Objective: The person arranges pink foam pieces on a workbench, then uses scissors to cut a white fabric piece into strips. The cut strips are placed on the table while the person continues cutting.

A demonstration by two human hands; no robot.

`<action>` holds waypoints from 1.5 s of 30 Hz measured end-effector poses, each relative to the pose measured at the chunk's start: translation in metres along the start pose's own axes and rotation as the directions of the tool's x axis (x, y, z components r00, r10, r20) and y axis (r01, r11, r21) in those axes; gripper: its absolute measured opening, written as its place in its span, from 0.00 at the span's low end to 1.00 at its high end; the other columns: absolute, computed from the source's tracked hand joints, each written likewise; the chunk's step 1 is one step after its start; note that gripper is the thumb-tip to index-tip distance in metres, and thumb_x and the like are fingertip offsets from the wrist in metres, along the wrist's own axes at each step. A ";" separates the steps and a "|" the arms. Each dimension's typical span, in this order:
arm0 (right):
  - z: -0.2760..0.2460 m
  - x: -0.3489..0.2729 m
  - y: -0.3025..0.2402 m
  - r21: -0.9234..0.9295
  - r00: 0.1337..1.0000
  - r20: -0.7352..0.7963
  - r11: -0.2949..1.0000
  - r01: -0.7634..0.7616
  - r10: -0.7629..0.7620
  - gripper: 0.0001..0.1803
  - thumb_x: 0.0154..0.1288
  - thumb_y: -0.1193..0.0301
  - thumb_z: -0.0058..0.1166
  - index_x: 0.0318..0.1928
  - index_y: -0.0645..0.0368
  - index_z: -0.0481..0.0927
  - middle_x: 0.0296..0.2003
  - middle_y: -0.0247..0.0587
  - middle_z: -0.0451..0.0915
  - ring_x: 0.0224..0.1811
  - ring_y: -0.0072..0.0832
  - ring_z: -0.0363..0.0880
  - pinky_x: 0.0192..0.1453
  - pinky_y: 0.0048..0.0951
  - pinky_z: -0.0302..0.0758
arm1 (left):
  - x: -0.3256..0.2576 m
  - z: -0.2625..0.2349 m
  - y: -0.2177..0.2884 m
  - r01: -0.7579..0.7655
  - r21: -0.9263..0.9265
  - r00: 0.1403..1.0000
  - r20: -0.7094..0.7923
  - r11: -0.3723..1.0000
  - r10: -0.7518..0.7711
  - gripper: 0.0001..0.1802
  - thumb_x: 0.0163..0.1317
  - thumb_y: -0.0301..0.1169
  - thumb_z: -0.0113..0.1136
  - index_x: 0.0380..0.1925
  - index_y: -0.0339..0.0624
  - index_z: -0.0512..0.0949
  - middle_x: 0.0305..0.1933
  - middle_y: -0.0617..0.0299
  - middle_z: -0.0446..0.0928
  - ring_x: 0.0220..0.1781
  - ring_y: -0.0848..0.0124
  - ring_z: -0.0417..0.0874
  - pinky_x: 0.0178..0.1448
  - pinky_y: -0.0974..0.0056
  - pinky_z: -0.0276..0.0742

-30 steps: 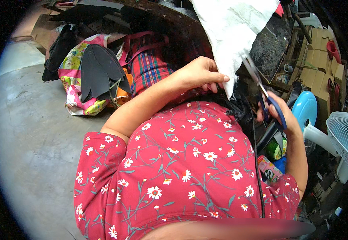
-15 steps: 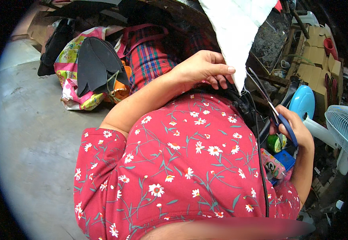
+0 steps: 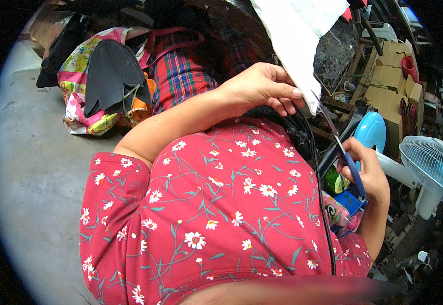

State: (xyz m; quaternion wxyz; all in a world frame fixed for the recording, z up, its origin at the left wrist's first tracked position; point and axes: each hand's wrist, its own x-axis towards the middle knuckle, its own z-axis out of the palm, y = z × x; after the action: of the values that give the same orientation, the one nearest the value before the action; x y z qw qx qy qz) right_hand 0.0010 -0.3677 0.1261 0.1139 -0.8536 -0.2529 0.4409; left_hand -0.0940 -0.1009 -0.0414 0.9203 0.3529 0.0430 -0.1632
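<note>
A white sheet of cloth-like material [image 3: 299,38] hangs down from the top of the view and narrows to a lower corner. My left hand [image 3: 264,90] pinches it by the left edge near that corner, with thumb on top and the other fingers curled beneath. In my right hand [image 3: 368,168] is a pair of scissors [image 3: 328,121] with blue handles. Its blades point up and to the left, their tips beside the right edge of the sheet's corner. They look nearly together; whether they touch the sheet I cannot tell.
Black cables [image 3: 317,173] run down my front. Right of me stand a white fan [image 3: 425,160], a round blue fan part [image 3: 370,131] and cardboard boxes [image 3: 387,101]. At left, a colourful bag [image 3: 74,101] with dark cut pieces [image 3: 110,76] lies beside plaid cloth [image 3: 181,66] on grey floor [image 3: 38,178].
The scissors have come closer to the sheet's lower corner, and their blades look less spread. My left hand keeps its pinch. The whole view has shifted slightly.
</note>
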 end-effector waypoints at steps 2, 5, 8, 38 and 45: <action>-0.009 -0.006 -0.003 -0.095 0.997 -0.039 0.993 -0.066 0.063 0.22 0.45 0.66 0.65 0.39 0.61 0.73 0.20 0.39 0.72 0.23 0.25 0.70 0.29 0.30 0.66 | 0.000 0.001 0.000 -0.001 0.000 0.999 -0.041 1.000 0.001 0.15 0.67 0.30 0.63 0.49 0.32 0.78 0.41 0.51 0.84 0.34 0.69 0.87 0.39 0.70 0.85; -0.017 -0.014 -0.006 -0.206 0.988 -0.151 0.977 -0.055 0.024 0.23 0.44 0.63 0.65 0.39 0.62 0.73 0.20 0.40 0.72 0.22 0.28 0.71 0.30 0.31 0.67 | 0.001 0.003 0.000 0.000 -0.009 0.998 -0.063 1.000 0.000 0.14 0.67 0.31 0.63 0.47 0.32 0.78 0.40 0.52 0.84 0.34 0.70 0.87 0.38 0.71 0.84; -0.011 -0.012 -0.008 -0.039 0.992 -0.129 0.999 0.007 -0.012 0.25 0.43 0.62 0.66 0.39 0.62 0.73 0.19 0.41 0.71 0.22 0.31 0.73 0.31 0.32 0.68 | 0.001 0.004 0.000 -0.008 -0.014 0.998 -0.059 1.000 0.007 0.14 0.66 0.31 0.64 0.46 0.32 0.78 0.39 0.52 0.84 0.33 0.70 0.87 0.37 0.71 0.84; 0.016 0.030 -0.019 0.051 0.998 -0.051 0.998 0.044 -0.041 0.19 0.51 0.65 0.65 0.37 0.59 0.69 0.22 0.26 0.69 0.24 0.19 0.65 0.28 0.24 0.61 | 0.003 0.011 -0.004 -0.165 0.393 0.983 -0.011 0.905 0.184 0.14 0.67 0.36 0.63 0.37 0.34 0.83 0.29 0.60 0.84 0.30 0.77 0.84 0.36 0.71 0.79; 0.021 0.026 -0.016 0.493 1.000 0.018 0.870 -0.027 0.021 0.14 0.58 0.71 0.65 0.37 0.58 0.70 0.21 0.26 0.71 0.19 0.12 0.70 0.21 0.16 0.64 | 0.003 0.006 -0.005 -0.170 0.410 0.982 -0.007 0.896 0.189 0.13 0.68 0.35 0.62 0.38 0.33 0.83 0.29 0.63 0.83 0.32 0.77 0.83 0.38 0.71 0.80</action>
State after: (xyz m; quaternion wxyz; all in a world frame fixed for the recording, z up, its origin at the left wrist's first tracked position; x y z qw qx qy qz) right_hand -0.0091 -0.3410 0.1029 0.3208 -0.7969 -0.1221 0.4971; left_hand -0.0931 -0.1094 -0.0404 0.8364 0.5430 -0.0032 -0.0746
